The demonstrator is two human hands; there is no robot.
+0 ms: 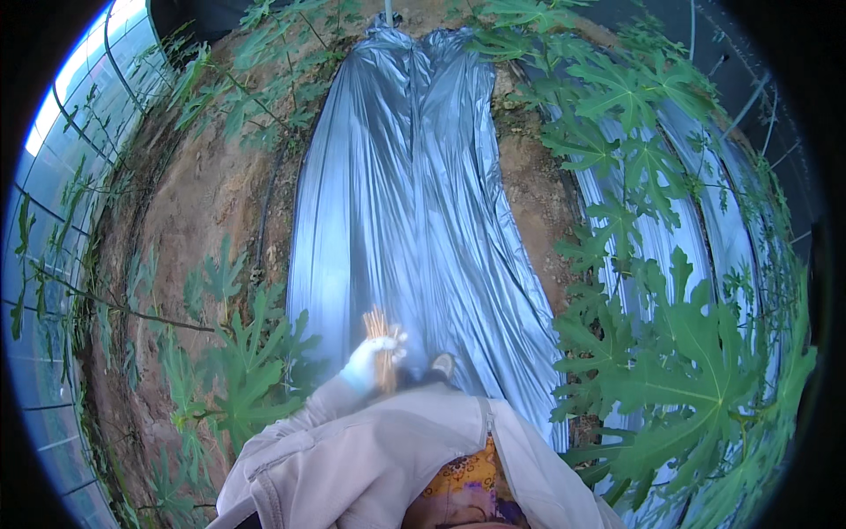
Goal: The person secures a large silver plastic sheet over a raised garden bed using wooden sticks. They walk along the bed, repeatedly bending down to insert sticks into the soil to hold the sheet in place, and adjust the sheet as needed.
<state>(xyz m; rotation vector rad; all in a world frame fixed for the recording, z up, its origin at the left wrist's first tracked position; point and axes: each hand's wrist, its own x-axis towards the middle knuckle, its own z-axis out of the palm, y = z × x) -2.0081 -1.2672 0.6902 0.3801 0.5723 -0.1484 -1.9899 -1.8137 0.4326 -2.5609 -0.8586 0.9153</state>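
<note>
My left hand (377,354), in a pale glove, grips a bundle of thin wooden sticks (376,323) in front of my body. The sticks stand roughly upright in the fist, their tops above the fingers and their lower ends near my jacket. Beneath and ahead of the hand stretches a silvery plastic ground film (403,185), creased lengthwise. One of my shoes (443,364) rests on the film just right of the bundle. My right hand is out of view.
Fig plants with broad lobed leaves stand on the left (248,370) and right (700,390). Bare soil (198,198) flanks the film, with a dark hose (268,205) along it. More silvery film (687,218) lies right. A greenhouse wall (46,264) curves at far left.
</note>
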